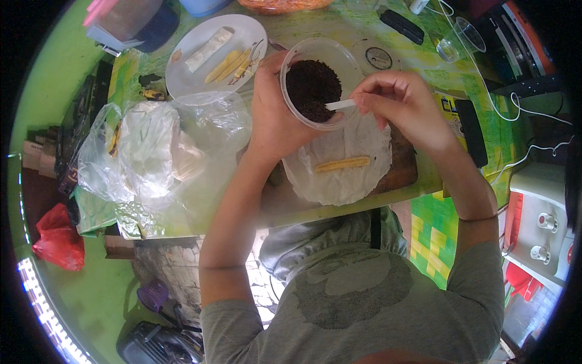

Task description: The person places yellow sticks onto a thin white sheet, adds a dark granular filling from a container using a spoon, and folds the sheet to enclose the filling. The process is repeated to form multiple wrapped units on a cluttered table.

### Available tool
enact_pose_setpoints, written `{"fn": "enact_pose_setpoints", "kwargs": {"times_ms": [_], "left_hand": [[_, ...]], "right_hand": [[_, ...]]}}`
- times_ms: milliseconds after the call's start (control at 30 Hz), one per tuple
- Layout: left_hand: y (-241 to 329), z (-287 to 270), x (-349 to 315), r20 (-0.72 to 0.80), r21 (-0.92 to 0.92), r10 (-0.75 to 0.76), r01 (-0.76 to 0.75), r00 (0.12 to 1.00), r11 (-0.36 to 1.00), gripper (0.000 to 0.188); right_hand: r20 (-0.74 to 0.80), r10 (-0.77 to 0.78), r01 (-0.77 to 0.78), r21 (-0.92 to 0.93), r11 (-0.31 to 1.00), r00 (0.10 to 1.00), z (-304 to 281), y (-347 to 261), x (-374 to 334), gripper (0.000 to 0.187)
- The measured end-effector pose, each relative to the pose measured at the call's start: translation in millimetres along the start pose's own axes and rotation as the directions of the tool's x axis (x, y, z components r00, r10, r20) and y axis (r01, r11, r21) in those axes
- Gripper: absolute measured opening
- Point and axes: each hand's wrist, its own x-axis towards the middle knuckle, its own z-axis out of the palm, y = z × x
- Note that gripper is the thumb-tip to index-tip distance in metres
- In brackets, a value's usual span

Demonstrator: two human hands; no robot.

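My left hand (271,118) grips a clear plastic tub (350,70) tilted above the table, with dark brown sprinkles (312,82) inside. In my right hand (405,108) is a small white spoon (341,105), its tip at the sprinkles. Just below the tub, a thin round pastry wrapper (327,189) lies partly over a brown wooden board (405,162). On the wrapper rests one yellow strip (342,164) that looks like banana. To the far left, a white plate (182,80) bears a rolled white wrapper (209,48) and several yellow strips (227,65).
A clear plastic bag (212,115) with a pale stack inside covers the left of the table. A round clear lid (359,50) lies behind the tub. Farther right are a dark oblong device (402,26), a clear cup (451,51), white cables (485,103) and a black phone-like slab (471,132).
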Motion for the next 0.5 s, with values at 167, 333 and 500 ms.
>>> {"fn": "enact_pose_setpoints", "kwargs": {"times_ms": [167,333,500], "left_hand": [[-0.2,1.6,-1.0,0.019,-0.051,-0.046,0.047,0.999,0.998,0.1],[1.1,2.2,-1.5,0.01,-0.02,-0.031,0.031,0.999,0.999,0.101],[3.8,1.9,-0.5,0.008,-0.015,-0.022,0.022,1.0,1.0,0.1]], "right_hand": [[-0.031,0.001,0.002,0.078,0.997,1.0,-7.1,8.4,7.6,0.015],[-0.049,-0.008,0.014,0.125,0.992,0.999,-11.5,11.2,9.1,0.016],[-0.06,-0.011,0.016,0.094,0.995,0.998,-11.6,10.4,9.2,0.016]]}}
